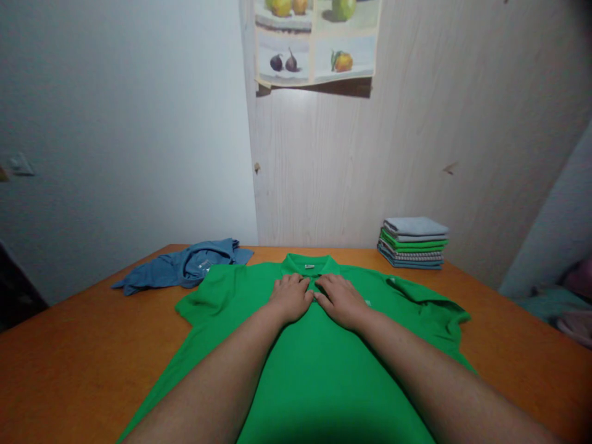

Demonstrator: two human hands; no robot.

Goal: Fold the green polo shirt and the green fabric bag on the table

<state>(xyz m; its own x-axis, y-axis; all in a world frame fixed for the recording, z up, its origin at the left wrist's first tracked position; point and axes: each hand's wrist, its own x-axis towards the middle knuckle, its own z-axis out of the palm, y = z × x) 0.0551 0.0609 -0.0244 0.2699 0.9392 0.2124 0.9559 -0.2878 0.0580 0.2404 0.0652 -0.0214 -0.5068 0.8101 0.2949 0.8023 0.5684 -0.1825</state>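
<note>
A green polo shirt (319, 364) lies spread flat on the orange table (69, 351), front up, collar pointing away from me. My left hand (290, 296) and my right hand (341, 299) rest side by side on its chest just below the collar, at the button placket. Both hands have their fingers curled down onto the cloth, fingertips meeting at the placket; whether they pinch a button or fabric I cannot make out.
A crumpled blue shirt (185, 266) lies at the table's far left. A stack of folded shirts (413, 242) stands at the far right by the wooden wall panel (370, 172). A fruit poster (314, 40) hangs above.
</note>
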